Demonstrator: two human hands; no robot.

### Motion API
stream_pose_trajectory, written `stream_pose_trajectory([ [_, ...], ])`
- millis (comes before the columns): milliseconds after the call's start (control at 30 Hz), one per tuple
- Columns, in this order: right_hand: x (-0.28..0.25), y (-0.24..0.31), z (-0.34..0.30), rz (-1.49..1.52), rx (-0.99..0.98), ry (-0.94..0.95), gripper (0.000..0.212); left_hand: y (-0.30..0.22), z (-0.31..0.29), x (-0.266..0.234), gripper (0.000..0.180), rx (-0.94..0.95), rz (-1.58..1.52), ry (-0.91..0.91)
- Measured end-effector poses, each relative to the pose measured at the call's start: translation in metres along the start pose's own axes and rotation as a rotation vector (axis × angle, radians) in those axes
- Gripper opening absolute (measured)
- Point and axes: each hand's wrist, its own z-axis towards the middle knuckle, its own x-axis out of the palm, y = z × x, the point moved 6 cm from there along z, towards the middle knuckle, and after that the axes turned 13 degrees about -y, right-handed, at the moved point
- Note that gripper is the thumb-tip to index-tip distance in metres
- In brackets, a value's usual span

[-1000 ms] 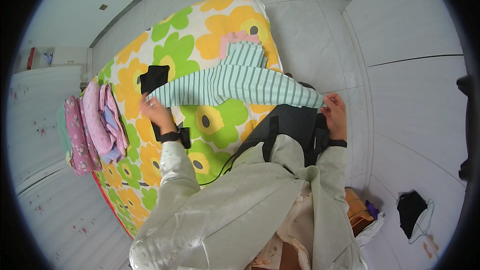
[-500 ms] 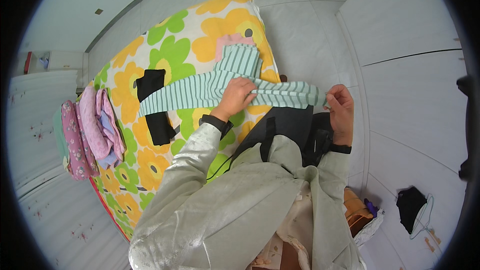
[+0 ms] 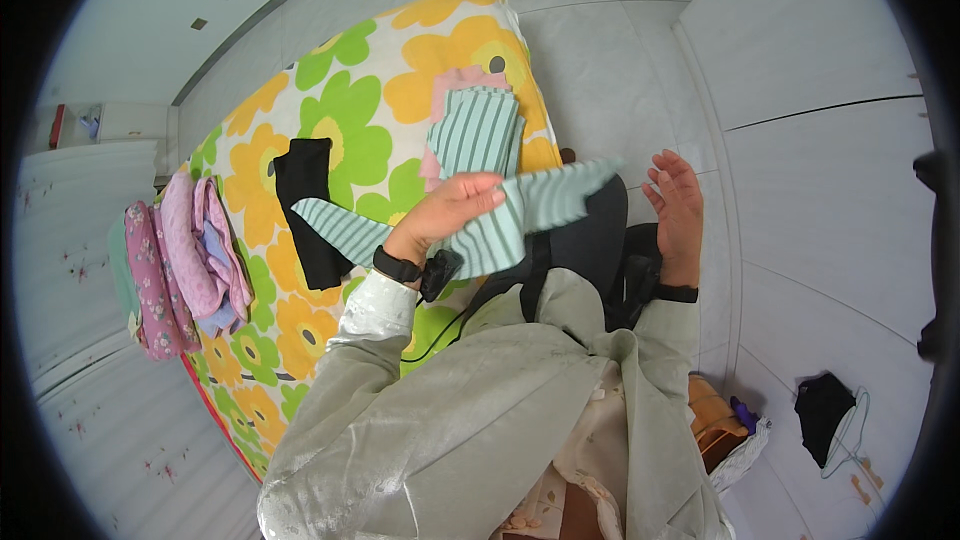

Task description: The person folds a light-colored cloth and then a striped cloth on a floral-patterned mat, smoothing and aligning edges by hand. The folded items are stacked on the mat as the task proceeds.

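Observation:
My left hand point(image 3: 443, 212) is closed around the middle of a mint-green striped garment point(image 3: 490, 248), just above the near edge of the bed. One end of the garment trails left onto a black folded cloth point(image 3: 302, 175); the other, blurred, sticks out to the right. Beyond it lies a folded striped cloth point(image 3: 470, 130) on a pink cloth point(image 3: 452, 90). Whether the two striped pieces are joined, I cannot tell. My right hand point(image 3: 680, 210) is raised off the bed's right side, fingers apart and holding nothing.
A bedspread point(image 3: 345, 105) with yellow and green flowers covers the bed. Folded pink clothes point(image 3: 190, 250) are piled at its left edge. White cabinet doors point(image 3: 830, 180) stand on the right, with a black cloth point(image 3: 822, 415) and a hanger point(image 3: 850, 440) lower down.
My right hand has let go of the striped garment's right end. The left hand has moved toward me and slightly left, gathering the garment off the folded striped cloth.

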Motion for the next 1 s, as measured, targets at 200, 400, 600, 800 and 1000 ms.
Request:
stream_pose_trajectory([
  [200, 0.029, -0.018, -0.028, -0.112, 0.128, 0.581, 0.027, -0.027, 0.014, 0.013, 0.036, 0.064, -0.312, -0.054],
  [400, 0.078, -0.022, -0.073, 0.146, 0.158, 1.009, 0.069, -0.026, 0.024, 0.032, 0.050, -0.002, -0.465, -0.074],
  [600, 0.080, -0.028, -0.070, -0.084, 0.125, 0.784, 0.050, -0.019, 0.027, 0.046, 0.052, 0.079, -0.271, -0.100],
  [800, 0.058, -0.025, -0.048, -0.194, -0.017, 0.557, 0.034, 0.006, 0.025, 0.040, 0.049, 0.209, 0.057, -0.144],
  [1000, 0.034, -0.024, -0.032, 0.249, 0.163, 0.366, 0.030, 0.043, 0.021, 0.031, 0.030, 0.410, 0.479, -0.221],
])
